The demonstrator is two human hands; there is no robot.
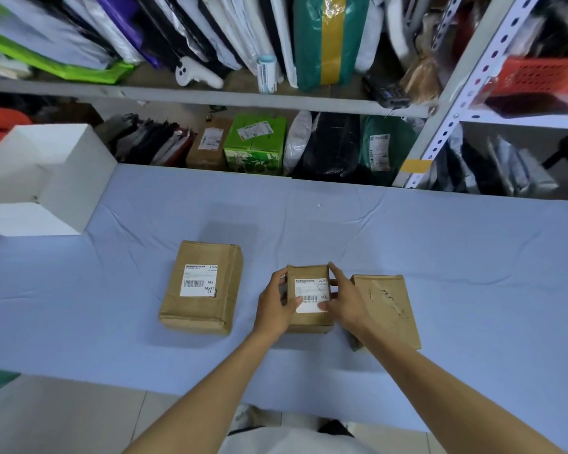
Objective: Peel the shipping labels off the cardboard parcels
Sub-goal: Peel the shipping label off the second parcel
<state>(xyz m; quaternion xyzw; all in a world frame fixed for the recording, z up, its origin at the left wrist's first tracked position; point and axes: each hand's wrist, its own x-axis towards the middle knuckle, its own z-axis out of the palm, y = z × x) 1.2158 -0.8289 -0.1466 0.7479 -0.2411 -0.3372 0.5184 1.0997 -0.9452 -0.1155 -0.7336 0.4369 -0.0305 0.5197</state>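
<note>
Parcels lie three in a row on the counter (473, 257). The left grip (276, 306) clasps the middle parcel (309, 324) by its left side, likely to stop it sliding. The right grip (345, 303) holds the opposite side, thumb resting on the lower right corner of the middle label (310, 294), probably hunting an edge (whether any has lifted, I cannot tell). The right parcel (387, 309) shows only torn residue; the left parcel (194, 311) lies apart, left label (199, 280) whole.
</note>
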